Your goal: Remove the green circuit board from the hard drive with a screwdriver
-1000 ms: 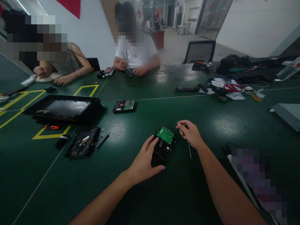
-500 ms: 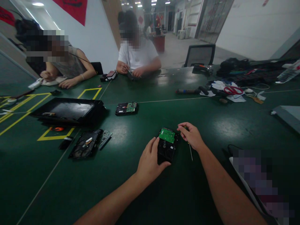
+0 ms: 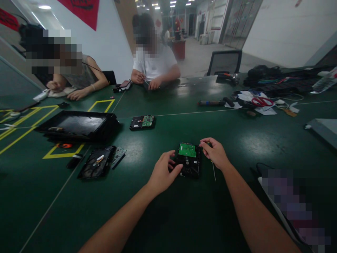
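Observation:
A black hard drive [image 3: 193, 168] with a green circuit board [image 3: 187, 150] on its upper half lies on the dark green table, in front of me. My left hand [image 3: 166, 170] is at its left edge, fingers curved and apart, not gripped around it; whether a fingertip touches it I cannot tell. Close to the drive's right side, my right hand [image 3: 212, 151] pinches a thin screwdriver [image 3: 214, 172], whose metal shaft points down toward me. Fingers partly cover the screwdriver's handle.
Another hard drive [image 3: 142, 122] lies farther back. To the left are an opened drive casing [image 3: 97, 162], a loose circuit board [image 3: 119, 156] and a black tray [image 3: 110, 127]. Red-handled scissors [image 3: 262, 102] lie among clutter at right. Two people sit across the table [image 3: 147, 211].
My left hand has loosened from the hard drive and shifted slightly left and up. The drive now lies straighter and flatter. My right hand has barely moved, still holding the screwdriver.

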